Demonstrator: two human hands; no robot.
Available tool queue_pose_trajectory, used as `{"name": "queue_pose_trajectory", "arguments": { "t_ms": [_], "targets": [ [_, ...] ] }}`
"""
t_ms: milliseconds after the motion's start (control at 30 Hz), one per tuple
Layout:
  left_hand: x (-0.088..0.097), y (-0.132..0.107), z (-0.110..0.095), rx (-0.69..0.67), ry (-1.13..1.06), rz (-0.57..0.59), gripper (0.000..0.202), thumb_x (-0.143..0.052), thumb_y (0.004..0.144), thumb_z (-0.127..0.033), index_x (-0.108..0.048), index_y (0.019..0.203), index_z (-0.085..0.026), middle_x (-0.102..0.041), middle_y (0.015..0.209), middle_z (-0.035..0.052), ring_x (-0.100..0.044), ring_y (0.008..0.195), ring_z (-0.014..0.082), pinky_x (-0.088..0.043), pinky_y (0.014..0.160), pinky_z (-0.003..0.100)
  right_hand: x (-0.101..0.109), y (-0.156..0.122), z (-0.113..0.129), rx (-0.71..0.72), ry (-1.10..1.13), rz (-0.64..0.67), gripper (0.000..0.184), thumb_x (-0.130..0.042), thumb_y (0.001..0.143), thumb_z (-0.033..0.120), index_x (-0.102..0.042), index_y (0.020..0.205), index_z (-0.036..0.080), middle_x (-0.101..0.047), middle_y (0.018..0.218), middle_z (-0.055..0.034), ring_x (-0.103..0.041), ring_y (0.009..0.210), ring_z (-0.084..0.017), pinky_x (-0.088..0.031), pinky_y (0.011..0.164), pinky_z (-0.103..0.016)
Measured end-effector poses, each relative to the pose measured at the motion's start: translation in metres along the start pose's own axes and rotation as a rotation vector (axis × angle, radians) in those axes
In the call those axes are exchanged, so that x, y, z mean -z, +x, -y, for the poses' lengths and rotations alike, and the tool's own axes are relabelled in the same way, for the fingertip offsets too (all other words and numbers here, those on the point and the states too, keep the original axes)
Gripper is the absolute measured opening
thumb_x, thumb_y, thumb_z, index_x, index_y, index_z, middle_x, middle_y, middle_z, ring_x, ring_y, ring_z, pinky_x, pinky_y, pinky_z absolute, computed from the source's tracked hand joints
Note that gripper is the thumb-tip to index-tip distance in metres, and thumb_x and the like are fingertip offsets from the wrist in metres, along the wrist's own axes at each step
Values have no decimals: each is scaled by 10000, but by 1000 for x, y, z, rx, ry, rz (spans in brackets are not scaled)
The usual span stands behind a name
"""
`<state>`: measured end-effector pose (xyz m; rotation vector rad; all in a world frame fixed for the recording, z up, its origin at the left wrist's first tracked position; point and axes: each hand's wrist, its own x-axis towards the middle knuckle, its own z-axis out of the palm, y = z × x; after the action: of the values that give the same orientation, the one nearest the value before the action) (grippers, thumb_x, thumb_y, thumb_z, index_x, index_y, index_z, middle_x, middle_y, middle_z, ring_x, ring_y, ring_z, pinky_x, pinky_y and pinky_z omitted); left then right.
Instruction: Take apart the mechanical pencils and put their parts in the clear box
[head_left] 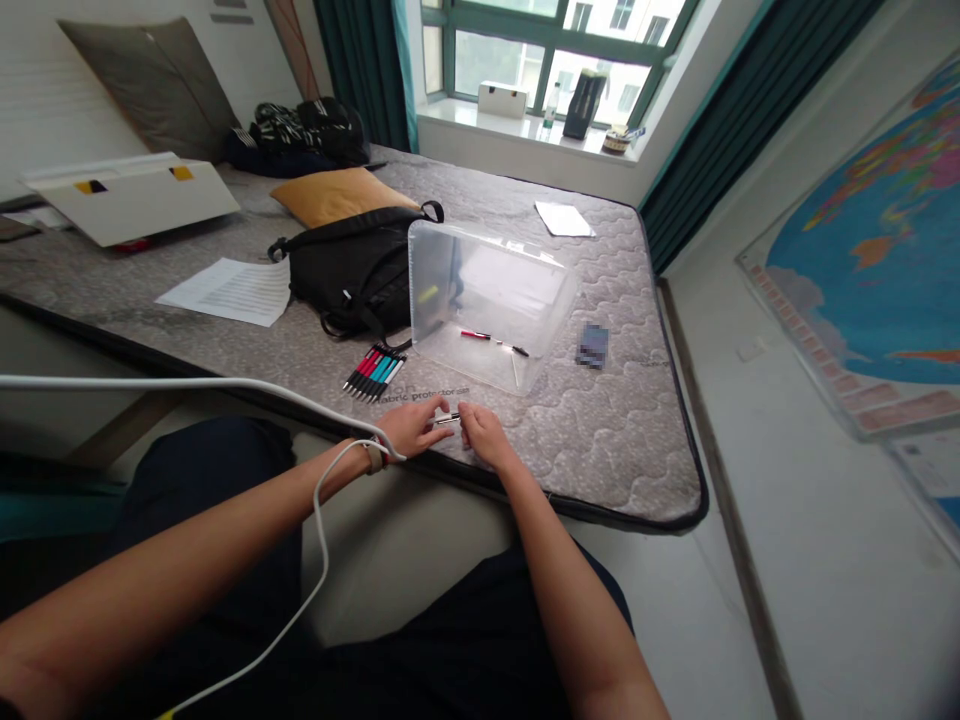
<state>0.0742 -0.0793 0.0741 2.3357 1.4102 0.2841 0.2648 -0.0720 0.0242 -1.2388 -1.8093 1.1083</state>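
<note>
My right hand (481, 432) is closed around one end of a slim pen (448, 418) with dark and silvery parts, just above the mattress edge. Beside it, my left hand (415, 427) has thumb and fingers apart, with the pen's other end in the gap between them. Whether the left fingers touch the pen is too small to tell. A row of several pens (375, 372) in black, red, teal and white lies left of my hands. Beyond them stands a clear plastic box (424, 340), with a red-and-black pen (475, 335) and a black-tipped pen (512, 347) inside.
Left of the box lie a black backpack (352, 270) and a printed sheet (229, 290). A blurred dark blue item (592, 346) is to its right, and a white sheet (564, 219) lies behind. A white cable (322, 530) loops by my left wrist. The mattress (622, 460) ends near my knees.
</note>
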Motion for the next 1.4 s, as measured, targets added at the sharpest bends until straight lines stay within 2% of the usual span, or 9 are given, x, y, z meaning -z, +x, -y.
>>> {"name": "queue_pose_trajectory", "arguments": {
  "t_ms": [67,167,533,600,700,833,1000,1200,1400],
  "targets": [
    [1,-1,0,-3,1,-13,338,-484,922,-490,-539,1129,-228,-637,714,8,-632,682,221,-390,618,276,0,-1,0,4,19,0,507,-276,1013,535,-500,687,217,-518,546,30,-534,569,-142,-403,626,-250],
    [2,-2,-1,10,26,-11,297,-428,951,-476,-573,1051,-237,-658,764,29,-647,745,226,-400,644,278,1,-2,0,5,15,-5,468,-294,1015,511,-484,699,223,-513,555,34,-535,575,-144,-405,624,-253],
    [-1,2,9,62,20,29,386,-308,990,-452,-618,895,-242,-668,744,47,-643,718,226,-380,634,281,3,-3,4,15,15,43,235,-383,994,349,-476,814,229,-516,616,54,-536,581,-136,-404,624,-252],
    [-1,3,11,54,-19,34,364,-335,981,-466,-618,931,-242,-665,733,39,-649,729,225,-388,643,278,3,-3,4,14,42,56,177,-398,981,337,-485,869,230,-526,647,54,-538,582,-135,-413,616,-250],
    [-1,3,13,33,-52,49,342,-447,931,-509,-579,1095,-239,-655,700,17,-655,725,237,-405,648,279,4,-3,4,-5,111,70,120,-426,965,329,-489,945,229,-554,709,49,-550,589,-128,-432,607,-244],
    [2,1,14,14,-69,22,345,-448,935,-474,-572,1162,-246,-697,799,41,-673,795,249,-433,690,289,2,-1,0,-55,163,119,278,-395,983,423,-516,844,215,-556,683,35,-547,571,-122,-433,574,-233],
    [6,0,11,-33,21,45,363,-392,960,-500,-657,1066,-275,-718,858,56,-672,820,246,-419,692,284,-6,4,-10,-71,138,114,557,-288,986,586,-488,632,204,-499,533,24,-508,513,-125,-408,555,-236],
    [3,4,11,-33,-3,41,405,-368,969,-513,-681,938,-258,-701,792,49,-648,747,226,-392,665,274,-6,5,-12,-46,82,66,579,-291,985,597,-495,611,204,-515,525,17,-516,534,-134,-393,568,-239],
    [6,10,13,-63,-133,141,427,-338,982,-481,-669,892,-225,-687,798,37,-629,751,199,-392,677,264,-1,5,-10,2,26,61,556,-319,1000,534,-533,610,199,-523,527,14,-519,552,-141,-380,585,-248]
  ]
}}
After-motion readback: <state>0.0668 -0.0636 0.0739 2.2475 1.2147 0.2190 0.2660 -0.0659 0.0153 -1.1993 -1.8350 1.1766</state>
